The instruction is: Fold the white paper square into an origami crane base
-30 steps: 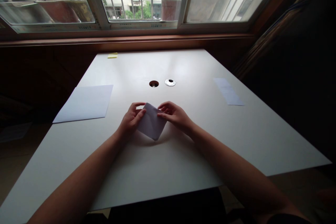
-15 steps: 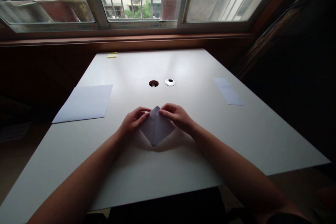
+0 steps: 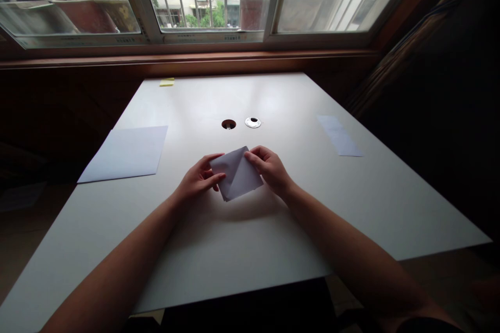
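A small folded white paper (image 3: pixel 239 174), roughly square with a diagonal flap, is held just above the middle of the white table (image 3: pixel 250 250). My left hand (image 3: pixel 197 179) pinches its left edge with thumb and fingers. My right hand (image 3: pixel 270 169) grips its upper right edge, fingers curled over the paper. Both forearms reach in from the near edge of the table.
A flat white sheet (image 3: pixel 125 152) lies at the table's left. A narrow paper strip (image 3: pixel 339 135) lies at the right. A round cable hole (image 3: pixel 228 124) and its loose cap (image 3: pixel 253 122) sit beyond the hands. A yellow note pad (image 3: pixel 166 82) rests at the far left corner, under the window.
The folded paper has been turned from a diamond pointing toward me to a tilted square, and it sits slightly farther from me. Both hands shifted their hold along its edges.
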